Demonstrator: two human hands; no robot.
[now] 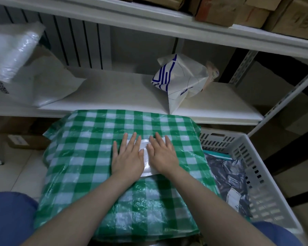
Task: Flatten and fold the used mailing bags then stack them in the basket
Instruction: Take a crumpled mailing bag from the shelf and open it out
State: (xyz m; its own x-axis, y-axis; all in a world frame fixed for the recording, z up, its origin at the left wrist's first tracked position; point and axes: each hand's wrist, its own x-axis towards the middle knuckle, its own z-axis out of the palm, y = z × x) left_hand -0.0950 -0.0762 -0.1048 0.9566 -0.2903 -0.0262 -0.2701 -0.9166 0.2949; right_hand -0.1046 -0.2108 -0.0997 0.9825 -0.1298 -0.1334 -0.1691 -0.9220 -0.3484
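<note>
Clear plastic bags (12, 50) lie on the shelf (117, 93) at the far left. My left grip (127, 157) lies flat, fingers straight, on a small white mailing bag (144, 144) on the green checked cloth (82, 157). My right grip (163, 155) presses it flat too. The bag may be folded, but my grips hide most of it. At the right, grey bags (228, 173) lie in the white basket (220, 139).
</note>
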